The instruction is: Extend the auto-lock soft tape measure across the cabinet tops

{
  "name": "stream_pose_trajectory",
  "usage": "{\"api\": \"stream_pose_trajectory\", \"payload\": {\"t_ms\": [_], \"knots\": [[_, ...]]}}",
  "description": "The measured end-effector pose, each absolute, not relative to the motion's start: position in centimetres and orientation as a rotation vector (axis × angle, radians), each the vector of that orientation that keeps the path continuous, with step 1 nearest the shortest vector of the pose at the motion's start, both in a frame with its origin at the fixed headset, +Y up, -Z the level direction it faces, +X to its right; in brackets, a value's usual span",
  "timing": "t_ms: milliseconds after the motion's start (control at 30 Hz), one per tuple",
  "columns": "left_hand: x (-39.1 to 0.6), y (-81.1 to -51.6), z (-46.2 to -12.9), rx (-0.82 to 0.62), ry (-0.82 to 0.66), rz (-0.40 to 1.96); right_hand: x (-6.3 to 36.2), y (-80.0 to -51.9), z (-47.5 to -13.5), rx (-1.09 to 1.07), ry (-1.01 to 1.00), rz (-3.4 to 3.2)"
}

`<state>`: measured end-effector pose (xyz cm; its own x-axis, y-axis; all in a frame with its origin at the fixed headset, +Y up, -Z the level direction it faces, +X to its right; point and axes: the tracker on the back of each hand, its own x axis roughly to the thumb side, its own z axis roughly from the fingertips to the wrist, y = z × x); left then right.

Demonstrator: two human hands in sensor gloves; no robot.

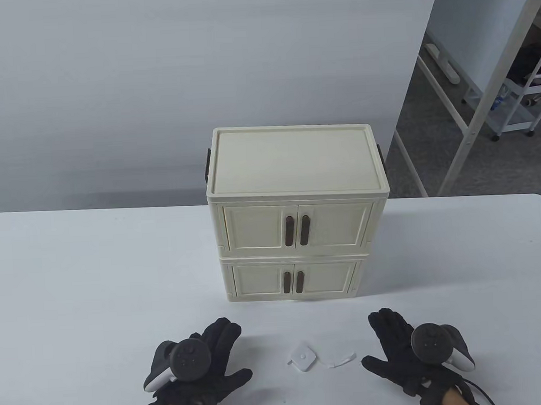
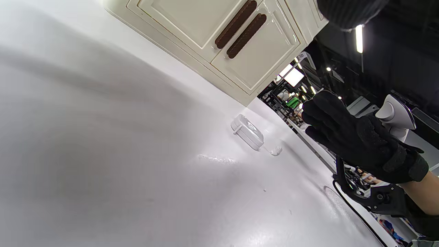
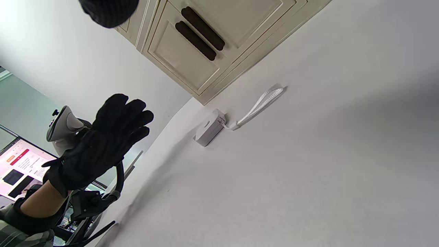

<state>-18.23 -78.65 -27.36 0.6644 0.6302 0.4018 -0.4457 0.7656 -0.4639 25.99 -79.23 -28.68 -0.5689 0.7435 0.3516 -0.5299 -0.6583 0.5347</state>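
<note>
A small white square tape measure (image 1: 302, 357) lies on the white table, in front of the cabinets, with a short length of tape (image 1: 338, 359) pulled out to its right. It also shows in the left wrist view (image 2: 248, 132) and the right wrist view (image 3: 210, 128). Two cream cabinets (image 1: 293, 210) are stacked in the middle of the table, with a flat top (image 1: 293, 158). My left hand (image 1: 215, 354) is open, flat over the table, left of the tape measure. My right hand (image 1: 393, 341) is open, to its right. Neither touches it.
The white table (image 1: 76, 289) stretches wide to both sides of the cabinets. The cabinets have dark side handles (image 1: 207, 163) and brown door handles (image 1: 298, 230). A white metal frame and a cart (image 1: 514, 103) stand beyond the table at the far right.
</note>
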Motion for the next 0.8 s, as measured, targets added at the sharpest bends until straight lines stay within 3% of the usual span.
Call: {"api": "stream_pose_trajectory", "payload": {"t_ms": [567,800], "knots": [[-18.3,-78.7,-27.4,-0.339,-0.562,0.621,25.8,-79.4,-28.7,0.739,0.468,2.188],[-17.3,-79.3,-27.8,-0.366,-0.56,0.6,22.0,-79.1,-28.7,0.776,0.503,2.231]]}}
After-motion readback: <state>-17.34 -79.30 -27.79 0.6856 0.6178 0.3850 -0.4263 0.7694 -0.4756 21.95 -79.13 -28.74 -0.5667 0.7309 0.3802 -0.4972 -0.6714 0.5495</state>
